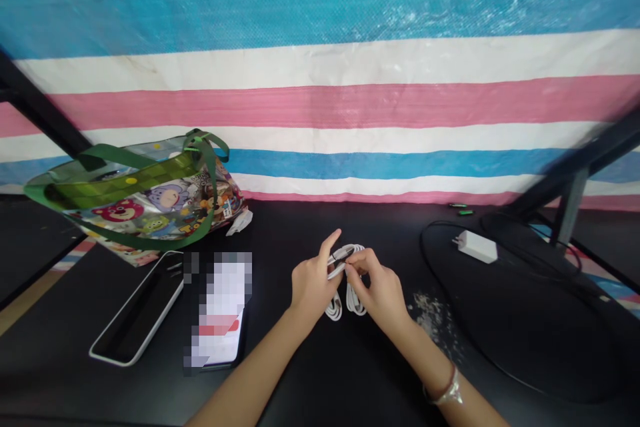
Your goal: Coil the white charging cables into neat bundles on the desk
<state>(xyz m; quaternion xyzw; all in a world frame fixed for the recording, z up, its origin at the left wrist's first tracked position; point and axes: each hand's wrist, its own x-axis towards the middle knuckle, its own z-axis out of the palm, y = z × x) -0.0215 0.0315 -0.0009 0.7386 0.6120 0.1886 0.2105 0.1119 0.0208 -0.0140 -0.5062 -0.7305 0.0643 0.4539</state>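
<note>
Both hands are at a white cable (pixel 356 300) coiled in loops, low over the middle of the black table. My left hand (pixel 316 283) grips the left side of the upper loops, its index finger raised away from them. On the right side, my right hand (pixel 377 283) pinches with thumb and index finger at a dark band or tie (pixel 343 255) around the coil. The fingertips partly cover that spot. Below the hands hang or rest the lower loops, one bunch on the left and a larger one on the right.
To the left lie a white-edged phone (pixel 140 310) and a lit phone (pixel 220 320), its screen blurred out. Behind them stands a green-handled cartoon bag (pixel 165 207). On the right are a white charger (pixel 477 247), a thin black cable (pixel 450 310) and pale crumbs (pixel 434 320).
</note>
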